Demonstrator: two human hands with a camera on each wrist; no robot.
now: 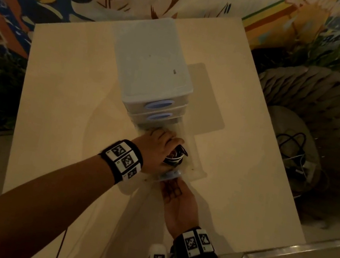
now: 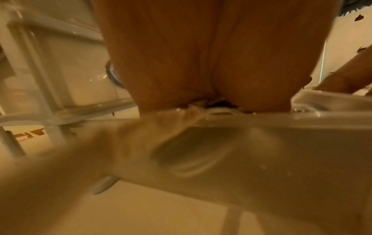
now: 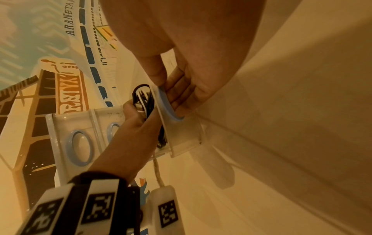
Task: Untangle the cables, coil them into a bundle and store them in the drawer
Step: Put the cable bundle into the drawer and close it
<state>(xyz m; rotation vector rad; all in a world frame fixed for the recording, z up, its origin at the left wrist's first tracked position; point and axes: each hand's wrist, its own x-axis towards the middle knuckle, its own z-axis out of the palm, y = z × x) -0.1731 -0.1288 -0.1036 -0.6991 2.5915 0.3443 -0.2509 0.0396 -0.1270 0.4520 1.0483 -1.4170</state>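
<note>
A coiled bundle of black and white cables (image 1: 175, 157) sits in my left hand (image 1: 171, 149), which grips it inside the pulled-out bottom drawer (image 1: 199, 169) of a small translucent drawer unit (image 1: 151, 62). The right wrist view shows the bundle (image 3: 143, 98) just behind the drawer front (image 3: 181, 135), with my left hand (image 3: 136, 120) wrapped around it. My right hand (image 1: 172, 184) pinches the blue handle (image 1: 169, 175) on the drawer front, fingers (image 3: 181, 93) curled into the handle (image 3: 167, 105) and thumb on top. In the left wrist view my palm (image 2: 201, 63) hides most of the bundle (image 2: 218, 109).
The unit stands on a pale table (image 1: 61, 98); its two upper drawers (image 1: 158, 106) are shut. To the right of the table a woven basket (image 1: 331, 107) holds more black cables (image 1: 293, 146). A clear panel edge (image 1: 292, 253) lies at the lower right. A patterned wall runs behind.
</note>
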